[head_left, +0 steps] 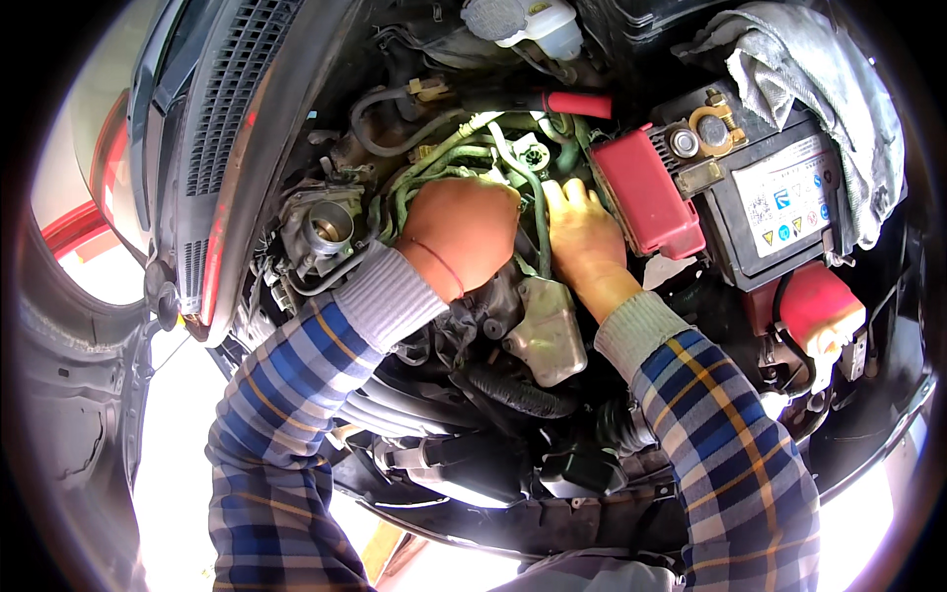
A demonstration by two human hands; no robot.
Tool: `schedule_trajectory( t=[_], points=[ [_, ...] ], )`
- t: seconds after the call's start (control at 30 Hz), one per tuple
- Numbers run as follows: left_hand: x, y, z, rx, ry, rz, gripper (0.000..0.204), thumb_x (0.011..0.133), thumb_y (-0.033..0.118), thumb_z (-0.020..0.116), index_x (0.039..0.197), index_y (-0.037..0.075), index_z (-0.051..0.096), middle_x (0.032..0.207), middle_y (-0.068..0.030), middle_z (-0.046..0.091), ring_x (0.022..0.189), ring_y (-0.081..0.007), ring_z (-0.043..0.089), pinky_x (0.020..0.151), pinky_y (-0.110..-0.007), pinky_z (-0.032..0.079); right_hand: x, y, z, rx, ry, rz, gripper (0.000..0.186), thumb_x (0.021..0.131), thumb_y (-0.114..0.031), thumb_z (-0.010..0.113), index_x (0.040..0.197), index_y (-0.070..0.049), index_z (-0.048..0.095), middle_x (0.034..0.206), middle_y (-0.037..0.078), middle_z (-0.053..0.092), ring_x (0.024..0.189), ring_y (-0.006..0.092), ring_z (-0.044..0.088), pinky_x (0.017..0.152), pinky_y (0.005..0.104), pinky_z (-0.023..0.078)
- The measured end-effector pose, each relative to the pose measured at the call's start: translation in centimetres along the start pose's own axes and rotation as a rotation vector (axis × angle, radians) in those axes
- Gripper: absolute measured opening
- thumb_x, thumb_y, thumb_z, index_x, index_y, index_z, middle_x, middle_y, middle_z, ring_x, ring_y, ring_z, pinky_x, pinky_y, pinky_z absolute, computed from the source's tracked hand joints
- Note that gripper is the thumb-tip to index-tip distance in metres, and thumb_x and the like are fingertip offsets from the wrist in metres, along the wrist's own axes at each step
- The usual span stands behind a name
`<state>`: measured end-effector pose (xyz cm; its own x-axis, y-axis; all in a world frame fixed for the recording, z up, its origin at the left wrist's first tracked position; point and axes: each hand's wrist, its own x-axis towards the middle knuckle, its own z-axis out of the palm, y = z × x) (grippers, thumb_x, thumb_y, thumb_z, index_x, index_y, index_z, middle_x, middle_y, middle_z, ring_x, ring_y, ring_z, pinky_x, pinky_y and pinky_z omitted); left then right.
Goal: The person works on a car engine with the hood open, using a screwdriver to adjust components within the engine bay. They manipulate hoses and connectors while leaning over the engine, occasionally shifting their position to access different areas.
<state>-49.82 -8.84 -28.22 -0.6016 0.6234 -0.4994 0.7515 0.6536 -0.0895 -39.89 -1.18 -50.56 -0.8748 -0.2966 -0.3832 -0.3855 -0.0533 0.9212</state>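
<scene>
My left hand [462, 235] reaches deep into a car's engine bay, back of the hand up, over a bundle of wires and hoses [444, 153]. Its fingers are hidden behind the hand and the bundle. Close by on the right, my right hand [587, 242] has its fingers bent downward beside a dark hose [540, 212]; the fingertips are out of sight, and what they grip cannot be made out. Just beyond both hands is a round, greenish-lit fitting [534, 155]. Between my wrists sits a dull metal cover [548, 333].
Right of my right hand stands a car battery [769, 202] with a red terminal cover [646, 192] and a grey cloth [804, 89] draped over it. A red-sleeved part [578, 105] lies farther back. An open throttle body [329, 227] is at left; a white reservoir [543, 28] is at the far side.
</scene>
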Motion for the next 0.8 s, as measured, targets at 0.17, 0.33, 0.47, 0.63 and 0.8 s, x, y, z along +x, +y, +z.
schedule_trajectory(
  t=[0.17, 0.33, 0.47, 0.63, 0.8],
  points=[
    [-1.5, 0.2, 0.8, 0.005, 0.169, 0.118, 0.013, 0.093, 0.02, 0.062, 0.084, 0.013, 0.068, 0.066, -0.0099, 0.066, 0.063, -0.0302, 0.069, 0.055, -0.043, 0.052, 1.4, -2.1, -1.5, -0.013, -0.025, -0.007, 0.028, 0.097, -0.02, 0.055, 0.124, -0.014, 0.058, 0.11, 0.014, 0.059, 0.103, 0.0358, 0.065, 0.084, 0.0497, 0.057],
    [-1.3, 0.8, 1.2, -0.002, 0.153, 0.121, 0.01, 0.083, 0.014, 0.061, 0.076, 0.012, 0.067, 0.068, -0.0102, 0.069, 0.064, -0.0301, 0.072, 0.059, -0.043, 0.055, 1.6, -2.6, -1.5, -0.035, -0.084, 0.002, 0.029, 0.096, -0.019, 0.057, 0.125, -0.014, 0.058, 0.11, 0.014, 0.059, 0.102, 0.036, 0.065, 0.083, 0.0498, 0.057],
    [-0.6, 0.1, 0.9, -0.028, 0.093, 0.102, 0.015, 0.085, 0.016, 0.06, 0.076, 0.011, 0.07, 0.072, -0.0125, 0.071, 0.069, -0.0323, 0.072, 0.063, -0.045, 0.057, 1.2, -1.1, -0.9, -0.094, -0.116, -0.024, 0.03, 0.096, -0.018, 0.057, 0.125, -0.014, 0.058, 0.109, 0.013, 0.059, 0.102, 0.0352, 0.065, 0.082, 0.0493, 0.058],
    [2.2, -2.0, -0.7, -0.11, -0.134, 0.148, 0.023, 0.094, 0.023, 0.057, 0.089, 0.007, 0.073, 0.086, -0.0168, 0.071, 0.084, -0.0393, 0.068, 0.077, -0.052, 0.053, 0.9, 0.5, -0.3, -0.149, -0.135, -0.057, 0.031, 0.095, -0.017, 0.057, 0.126, -0.014, 0.059, 0.108, 0.013, 0.058, 0.101, 0.0341, 0.066, 0.079, 0.0488, 0.059],
    [4.6, -2.5, -2.0, -0.104, -0.261, 0.196, 0.024, 0.092, 0.021, 0.056, 0.085, 0.003, 0.072, 0.088, -0.0192, 0.07, 0.085, -0.0404, 0.067, 0.078, -0.053, 0.051, 0.8, 0.9, -0.2, -0.103, -0.137, -0.078, 0.033, 0.097, -0.017, 0.055, 0.13, -0.016, 0.057, 0.111, 0.012, 0.058, 0.103, 0.0336, 0.066, 0.08, 0.0489, 0.059]
  ],
)
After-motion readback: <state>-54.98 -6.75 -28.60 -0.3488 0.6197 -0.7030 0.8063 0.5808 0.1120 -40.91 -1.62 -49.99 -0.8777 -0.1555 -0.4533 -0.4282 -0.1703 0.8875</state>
